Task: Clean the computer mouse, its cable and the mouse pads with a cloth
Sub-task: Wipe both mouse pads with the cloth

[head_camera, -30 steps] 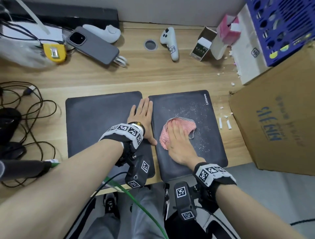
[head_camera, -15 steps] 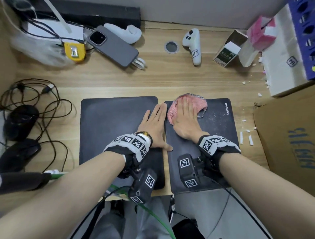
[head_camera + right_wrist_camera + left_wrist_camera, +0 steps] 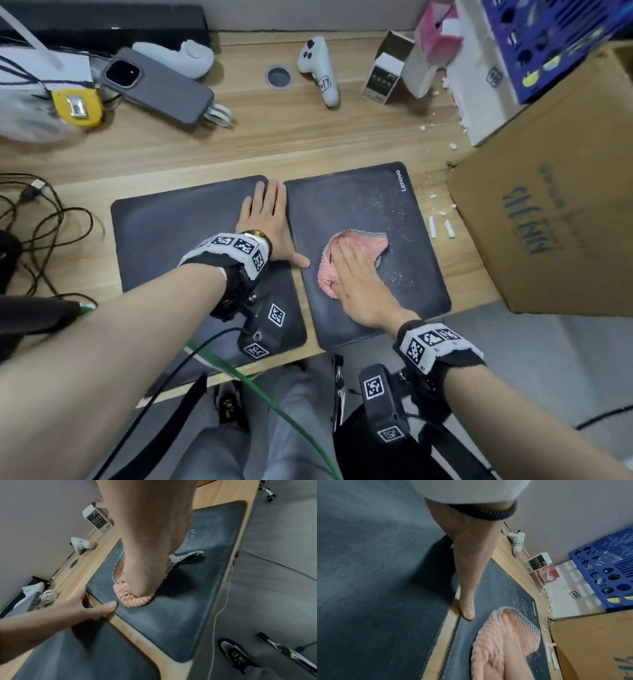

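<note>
Two dark mouse pads lie side by side on the wooden desk: the left pad [image 3: 178, 246] and the right pad [image 3: 370, 202] with a Lenovo logo. A pink cloth [image 3: 363, 246] sits mid-pad on the right one, bunched under my right hand [image 3: 352, 274], which presses on it with flat fingers. White specks [image 3: 387, 212] dot the pad beyond the cloth. My left hand [image 3: 265, 219] lies flat on the left pad's right edge, its thumb [image 3: 467, 609] touching the right pad's rim. A black cable tangle [image 3: 44, 226] lies far left; the mouse is cut off by the frame edge.
A large cardboard box [image 3: 548, 205] stands right of the pads, with white chalk bits [image 3: 442, 226] beside it. Behind the pads are a phone [image 3: 161, 85], a white controller [image 3: 320, 68], a small carton [image 3: 383, 75] and a blue crate [image 3: 548, 41].
Over the last second my right hand pushed the cloth to the right pad's far left corner and has drawn it back to the pad's middle. The left hand stayed put.
</note>
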{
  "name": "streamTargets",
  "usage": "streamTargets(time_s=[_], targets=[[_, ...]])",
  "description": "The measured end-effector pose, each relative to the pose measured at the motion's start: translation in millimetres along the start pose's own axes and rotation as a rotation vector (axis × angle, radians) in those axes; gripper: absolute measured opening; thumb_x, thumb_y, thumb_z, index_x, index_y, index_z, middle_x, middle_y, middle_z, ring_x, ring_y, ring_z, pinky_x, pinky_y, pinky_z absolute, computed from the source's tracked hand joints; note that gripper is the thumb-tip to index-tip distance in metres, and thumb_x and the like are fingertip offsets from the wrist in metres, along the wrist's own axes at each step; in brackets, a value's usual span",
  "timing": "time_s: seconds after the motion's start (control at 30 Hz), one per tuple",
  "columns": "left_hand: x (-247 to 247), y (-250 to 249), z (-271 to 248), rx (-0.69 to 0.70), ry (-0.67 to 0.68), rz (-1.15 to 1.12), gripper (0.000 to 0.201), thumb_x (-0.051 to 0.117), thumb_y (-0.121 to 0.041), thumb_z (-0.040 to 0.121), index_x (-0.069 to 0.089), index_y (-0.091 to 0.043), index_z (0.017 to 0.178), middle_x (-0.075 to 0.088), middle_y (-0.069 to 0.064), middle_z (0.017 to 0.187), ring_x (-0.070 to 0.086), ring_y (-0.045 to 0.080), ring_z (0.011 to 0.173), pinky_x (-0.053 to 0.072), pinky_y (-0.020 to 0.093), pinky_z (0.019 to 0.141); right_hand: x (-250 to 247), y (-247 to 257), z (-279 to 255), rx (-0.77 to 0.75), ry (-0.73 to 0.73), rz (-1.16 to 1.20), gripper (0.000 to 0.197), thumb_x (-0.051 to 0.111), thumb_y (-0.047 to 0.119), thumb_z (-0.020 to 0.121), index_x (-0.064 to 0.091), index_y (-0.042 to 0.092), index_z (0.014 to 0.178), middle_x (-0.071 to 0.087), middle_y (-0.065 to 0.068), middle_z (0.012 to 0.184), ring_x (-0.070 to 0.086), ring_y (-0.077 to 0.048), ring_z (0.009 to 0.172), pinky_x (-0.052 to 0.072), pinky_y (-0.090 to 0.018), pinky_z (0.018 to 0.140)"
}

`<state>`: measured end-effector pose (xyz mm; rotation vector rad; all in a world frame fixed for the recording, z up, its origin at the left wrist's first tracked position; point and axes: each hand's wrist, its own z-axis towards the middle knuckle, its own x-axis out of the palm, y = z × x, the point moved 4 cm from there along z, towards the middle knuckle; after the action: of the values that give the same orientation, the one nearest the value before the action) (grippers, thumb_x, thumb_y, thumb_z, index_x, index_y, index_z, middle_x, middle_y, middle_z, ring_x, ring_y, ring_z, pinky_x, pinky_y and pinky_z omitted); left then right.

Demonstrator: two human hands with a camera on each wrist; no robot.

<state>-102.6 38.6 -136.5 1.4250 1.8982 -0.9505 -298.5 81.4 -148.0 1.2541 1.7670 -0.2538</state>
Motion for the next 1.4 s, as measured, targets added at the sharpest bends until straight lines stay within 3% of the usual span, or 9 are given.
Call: streamTargets(time_s=[0.23, 0.4, 0.6, 0.83, 0.97, 1.1, 1.2, 1.4], targets=[[-0.3, 2.7, 4.7, 0.039, -0.013, 0.013, 0.144, 0.07, -0.075, 0.058, -0.019, -0.007, 0.149, -0.023, 0.007, 0.158, -0.022, 0.03, 0.145, -0.004, 0.047, 0.119, 4.8, 1.8, 3.5, 0.031, 0.028, -0.036, 0.07, 0.034, 0.018, 0.099, -0.013, 0.008, 0.151, -0.018, -0.009, 0.16, -0.022, -0.026, 0.146, -0.002, -0.046, 0.12], [0.3, 5.0, 4.1, 0.064, -0.064, 0.026, 0.141, 0.067, -0.076, 0.061, -0.015, -0.006, 0.15, -0.019, 0.008, 0.159, -0.021, 0.029, 0.145, -0.005, 0.045, 0.119, -31.8, 12.9, 42.5, 0.015, -0.027, 0.006, 0.069, 0.035, 0.017, 0.1, -0.011, 0.011, 0.152, -0.019, -0.006, 0.16, -0.023, -0.023, 0.146, -0.018, -0.034, 0.114], [-6.1, 3.2, 17.1, 0.043, -0.096, 0.077, 0.149, 0.072, -0.078, 0.049, -0.01, -0.006, 0.151, -0.007, 0.009, 0.16, -0.009, 0.032, 0.147, 0.001, 0.047, 0.118, -64.0, 28.4, 114.4, -0.039, -0.039, -0.035, 0.072, 0.038, 0.021, 0.1, -0.009, 0.008, 0.152, -0.017, -0.011, 0.16, -0.019, -0.027, 0.147, -0.013, -0.041, 0.117], [-4.9, 7.2, 14.2, 0.034, -0.104, 0.037, 0.151, 0.073, -0.077, 0.048, -0.013, -0.01, 0.151, -0.015, 0.009, 0.16, -0.016, 0.026, 0.147, -0.003, 0.043, 0.12, -78.4, 15.3, 116.6, -0.082, 0.001, 0.004, 0.071, 0.04, 0.021, 0.099, -0.005, 0.014, 0.153, -0.012, -0.004, 0.161, -0.016, -0.019, 0.148, -0.008, -0.041, 0.121], [-7.0, 6.5, 13.3, 0.027, -0.07, 0.027, 0.149, 0.073, -0.076, 0.05, -0.016, -0.01, 0.151, -0.019, 0.007, 0.159, -0.02, 0.025, 0.146, -0.005, 0.043, 0.12, -107.0, -39.9, 104.7, 0.109, -0.08, 0.095, 0.07, 0.04, 0.013, 0.097, 0.0, 0.008, 0.153, -0.006, -0.008, 0.162, -0.011, -0.021, 0.148, -0.01, -0.035, 0.116], [-7.2, 7.3, 13.2, 0.04, -0.059, 0.033, 0.149, 0.072, -0.077, 0.051, -0.017, -0.01, 0.151, -0.02, 0.007, 0.159, -0.022, 0.025, 0.145, -0.006, 0.044, 0.12, -113.1, -91.7, 94.5, 0.286, -0.073, 0.102, 0.069, 0.038, 0.017, 0.099, -0.005, 0.008, 0.153, -0.013, -0.01, 0.161, -0.015, -0.025, 0.148, -0.008, -0.038, 0.12], [-5.9, 10.0, 13.7, 0.043, -0.055, 0.035, 0.15, 0.071, -0.078, 0.051, -0.018, -0.01, 0.15, -0.02, 0.005, 0.159, -0.022, 0.024, 0.145, -0.005, 0.044, 0.12, -106.1, -72.1, 101.6, 0.289, -0.138, 0.161, 0.069, 0.038, 0.014, 0.099, -0.004, 0.008, 0.153, -0.012, -0.01, 0.161, -0.016, -0.028, 0.147, -0.009, -0.039, 0.118], [-5.7, 21.3, 7.6, 0.028, -0.04, 0.048, 0.151, 0.07, -0.08, 0.05, -0.021, -0.011, 0.149, -0.024, 0.002, 0.158, -0.024, 0.022, 0.145, -0.004, 0.046, 0.12, -78.4, 11.5, 113.4, 0.004, -0.113, 0.046, 0.073, 0.041, 0.012, 0.096, -0.005, 0.009, 0.153, -0.011, -0.009, 0.161, -0.015, -0.027, 0.148, -0.011, -0.041, 0.117]])
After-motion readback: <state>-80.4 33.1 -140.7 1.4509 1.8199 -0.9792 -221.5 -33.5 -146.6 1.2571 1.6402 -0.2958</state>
